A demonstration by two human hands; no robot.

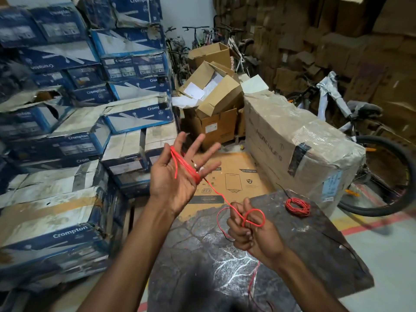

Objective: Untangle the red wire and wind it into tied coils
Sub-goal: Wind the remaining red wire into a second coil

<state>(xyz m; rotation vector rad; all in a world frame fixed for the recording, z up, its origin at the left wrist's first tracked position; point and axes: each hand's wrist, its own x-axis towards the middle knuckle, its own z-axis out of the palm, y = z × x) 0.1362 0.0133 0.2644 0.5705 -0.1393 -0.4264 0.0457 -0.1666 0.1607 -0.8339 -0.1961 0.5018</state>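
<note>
My left hand [177, 174] is raised palm-up with its fingers spread and straight. Several turns of red wire [184, 165] are wound across its palm, and a short loose end hangs over the palm. From those turns a taut strand [218, 194] runs down to my right hand [249, 230]. That hand pinches the wire with curled fingers, and a small loop [255, 218] stands above them. More red wire trails down past my right wrist. A finished red coil [297, 207] lies on the dark marbled slab [292, 255], to the right of both hands.
Stacked blue and white cartons [67, 140] fill the left side. Open brown boxes [216, 104] and a large plastic-wrapped carton [292, 143] stand behind the slab. Bicycles [360, 136] lean at the right. A flattened cardboard sheet [234, 176] lies on the floor.
</note>
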